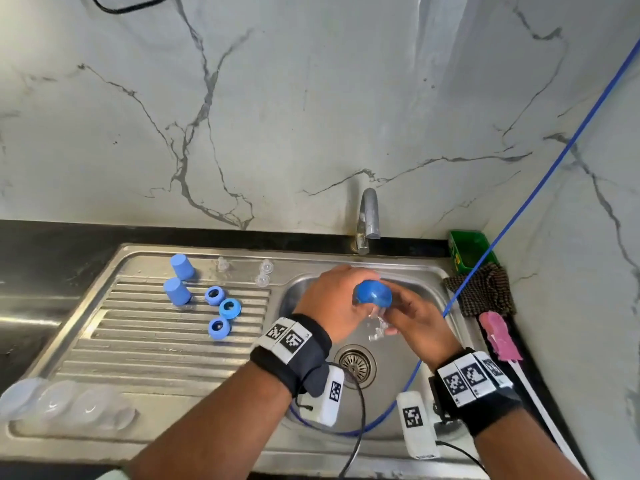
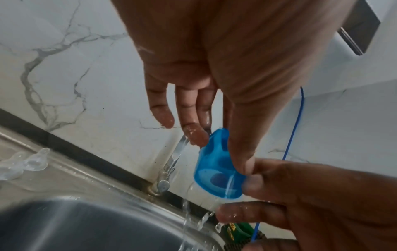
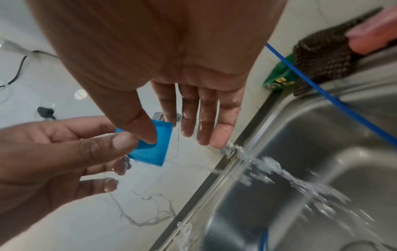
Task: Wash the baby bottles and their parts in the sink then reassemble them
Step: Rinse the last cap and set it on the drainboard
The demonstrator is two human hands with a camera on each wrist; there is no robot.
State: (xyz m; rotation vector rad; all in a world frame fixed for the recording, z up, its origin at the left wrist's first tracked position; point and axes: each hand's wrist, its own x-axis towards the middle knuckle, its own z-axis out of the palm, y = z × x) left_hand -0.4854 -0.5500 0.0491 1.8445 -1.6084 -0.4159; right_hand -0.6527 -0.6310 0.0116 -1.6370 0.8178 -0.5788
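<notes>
A blue bottle cap (image 1: 373,292) is being held over the sink basin (image 1: 398,358) by both hands, below the tap (image 1: 367,216). It is being pinched by the left hand (image 1: 332,303) between thumb and forefinger; in the left wrist view the cap (image 2: 217,169) is being pressed by the thumb, while the other fingers (image 2: 193,134) are hanging straight and wet. The right hand (image 1: 415,323) is also gripping the cap — its thumb is being pressed on the blue wall (image 3: 159,146) in the right wrist view, and its remaining fingers (image 3: 206,125) are being kept straight and together. Water is being run from the tap past the cap and into the basin (image 3: 311,152).

On the ribbed draining board (image 1: 156,341) to the left, two more blue caps (image 1: 183,266) are being kept upright, one just in front of the other. Beside them three blue collar rings (image 1: 228,308) are lying close together. Clear teats (image 1: 265,271) are standing near the back edge of the board. Clear bottles (image 1: 62,400) are lying in a row at the board's near left corner.

At the right of the sink a green box (image 1: 467,251), a checked cloth (image 1: 485,292) and a pink brush (image 1: 498,337) are being kept on the dark table (image 1: 52,244). A blue cable (image 1: 519,220) is crossing the wall and dropping into the basin.
</notes>
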